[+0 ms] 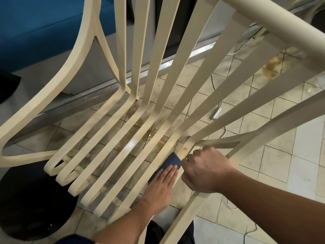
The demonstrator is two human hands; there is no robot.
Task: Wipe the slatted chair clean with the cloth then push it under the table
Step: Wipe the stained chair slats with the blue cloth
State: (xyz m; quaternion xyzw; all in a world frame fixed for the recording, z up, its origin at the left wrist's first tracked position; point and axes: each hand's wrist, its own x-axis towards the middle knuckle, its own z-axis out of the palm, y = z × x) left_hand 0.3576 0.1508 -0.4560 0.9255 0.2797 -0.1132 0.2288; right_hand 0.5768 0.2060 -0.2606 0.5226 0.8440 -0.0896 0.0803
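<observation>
Head-worn camera looks steeply down, close over the slatted chair (133, 131).

Likely a home room by a sliding door: stained pale floor tiles (274, 161), aluminium door track (202, 50), cream plastic slatted chair (263, 16), loose white cable (216, 113) on floor.

chair (159, 50): cream, slatted | cloth (173, 160): dark blue | floor tiles (307, 152): beige, brown-stained
</observation>
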